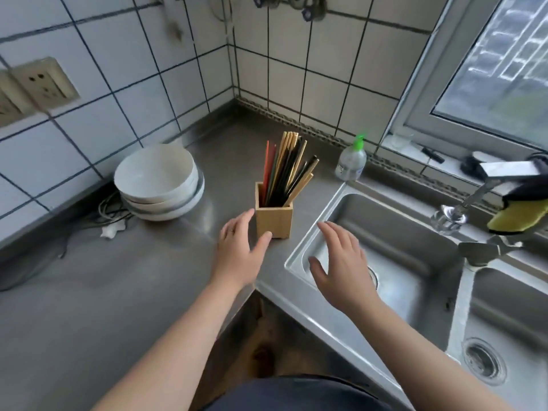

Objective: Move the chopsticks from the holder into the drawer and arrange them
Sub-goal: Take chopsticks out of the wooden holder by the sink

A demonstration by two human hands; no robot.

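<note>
tan holder (274, 221), white bowls (158, 182)

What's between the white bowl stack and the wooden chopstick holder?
Head view: only bare grey steel countertop between the stack of white bowls and the square wooden chopstick holder.

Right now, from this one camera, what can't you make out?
Head view:
- Drawer: outside the frame.
- Chopsticks: lower ends hidden inside the holder.
- Left hand touching the holder or not: thumb overlaps it, unclear.
- Soap bottle label: too small, blurred.
</note>
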